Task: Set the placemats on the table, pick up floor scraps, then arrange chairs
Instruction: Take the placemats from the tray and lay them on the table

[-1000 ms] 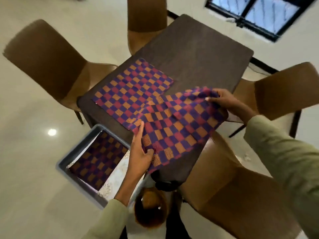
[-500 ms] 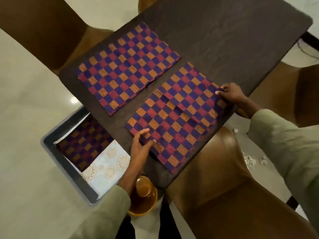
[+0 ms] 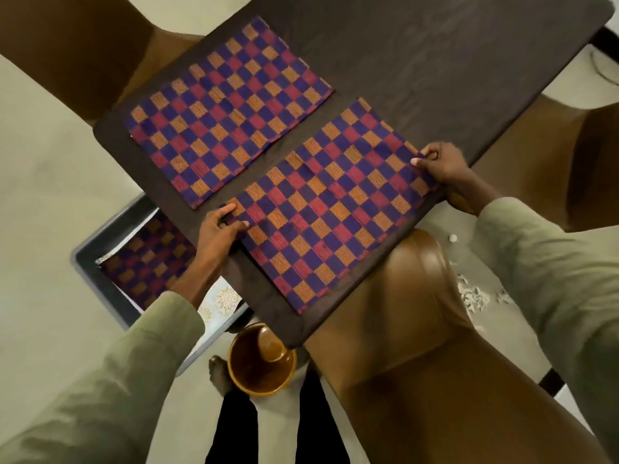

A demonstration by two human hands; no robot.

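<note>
Two checked placemats in purple, red and orange lie flat on the dark wooden table [image 3: 435,55]. The far placemat [image 3: 227,112] lies untouched near the table's left edge. The near placemat [image 3: 331,205] is spread out beside it. My left hand [image 3: 217,232] pinches its left corner and my right hand [image 3: 438,162] pinches its right corner. White floor scraps [image 3: 472,296] lie on the pale floor to the right of the near chair [image 3: 418,346].
A grey bin [image 3: 97,276] on the floor at the left holds more placemats. A brown bowl [image 3: 261,366] stands on the floor under the table corner, by my feet. More brown chairs stand at the upper left [image 3: 67,45] and at the right [image 3: 569,155].
The near placemat went from held up and folded to fully spread flat on the table. Both hands moved apart to its corners. The view moved closer to the table.
</note>
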